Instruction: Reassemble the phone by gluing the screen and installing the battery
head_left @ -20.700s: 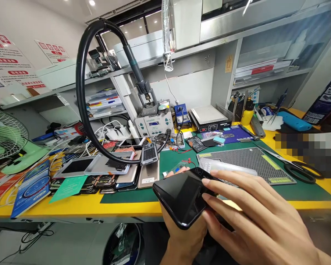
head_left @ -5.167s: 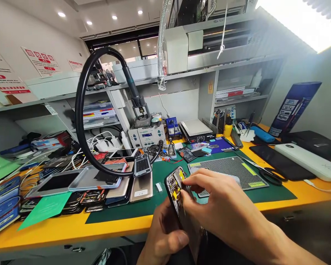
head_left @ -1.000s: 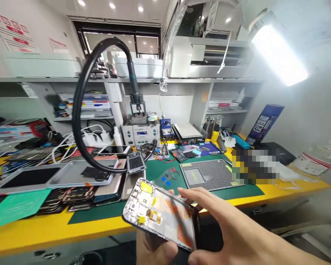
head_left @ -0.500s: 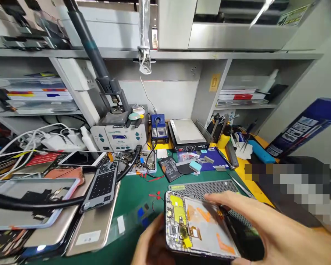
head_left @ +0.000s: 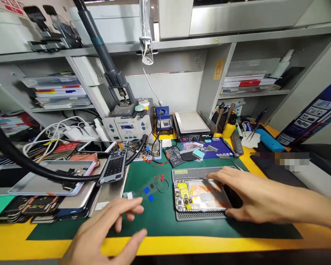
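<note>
An opened smartphone (head_left: 206, 200), its board with yellow tape and its flat compartment with orange strips exposed, lies face up on the grey perforated mat (head_left: 202, 216). My right hand (head_left: 245, 195) spans the phone's right end, with the thumb at the near edge and the fingers at the far edge. Over the green work mat's near left part, my left hand (head_left: 107, 232) is empty, its fingers apart. Between the hands and farther back are blue pieces (head_left: 150, 198), a clear film strip and a thin looped wire (head_left: 162, 185).
Stacked phones and frames (head_left: 71, 195) crowd the left, crossed by a thick black hose (head_left: 44, 171). Behind the mat stand a rework station (head_left: 127, 127), a soldering iron stand (head_left: 164, 119) and a hot plate (head_left: 193, 125). A loose battery (head_left: 175, 156) lies in front.
The phone has come down from both hands onto the perforated mat. My left hand has let go and moved left; my right hand remains at the phone. The view has shifted.
</note>
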`<state>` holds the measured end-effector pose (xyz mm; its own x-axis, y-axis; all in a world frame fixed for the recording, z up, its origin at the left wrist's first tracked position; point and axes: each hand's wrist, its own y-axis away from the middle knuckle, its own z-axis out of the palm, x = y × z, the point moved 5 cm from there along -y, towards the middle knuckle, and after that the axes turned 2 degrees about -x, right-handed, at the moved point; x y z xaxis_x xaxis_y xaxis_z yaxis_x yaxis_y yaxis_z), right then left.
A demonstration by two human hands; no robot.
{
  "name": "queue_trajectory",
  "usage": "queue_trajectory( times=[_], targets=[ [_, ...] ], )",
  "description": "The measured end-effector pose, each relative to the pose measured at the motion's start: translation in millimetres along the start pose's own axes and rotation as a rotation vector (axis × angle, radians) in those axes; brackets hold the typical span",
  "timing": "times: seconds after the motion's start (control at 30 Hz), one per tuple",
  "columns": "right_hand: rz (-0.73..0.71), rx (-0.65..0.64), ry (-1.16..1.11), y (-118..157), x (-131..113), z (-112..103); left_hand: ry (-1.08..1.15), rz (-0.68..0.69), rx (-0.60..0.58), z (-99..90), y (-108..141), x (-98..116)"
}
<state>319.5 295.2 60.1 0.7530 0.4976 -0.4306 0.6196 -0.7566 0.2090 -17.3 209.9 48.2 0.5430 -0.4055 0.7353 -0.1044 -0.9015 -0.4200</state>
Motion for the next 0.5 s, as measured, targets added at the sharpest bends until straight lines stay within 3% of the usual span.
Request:
queue_trajectory(
  times=[0.1,0.27,0.37,0.5],
  targets=[
    [-0.018,-0.045,0.026,-1,-2,-3,-0.202,0.075,-0.209,5.0,-41,19],
    [-0.046,-0.061,0.043,0,-4,-6,-0.458,0.133,-0.487,27.2,-105,24],
    [-0.061,-0.06,0.039,1,-4,-3,-0.552,0.169,-0.633,43.5,-123,24],
    [-0.082,-0.049,0.024,3,-1,-4,-0.669,0.238,-0.721,56.2,-139,24]
  ],
)
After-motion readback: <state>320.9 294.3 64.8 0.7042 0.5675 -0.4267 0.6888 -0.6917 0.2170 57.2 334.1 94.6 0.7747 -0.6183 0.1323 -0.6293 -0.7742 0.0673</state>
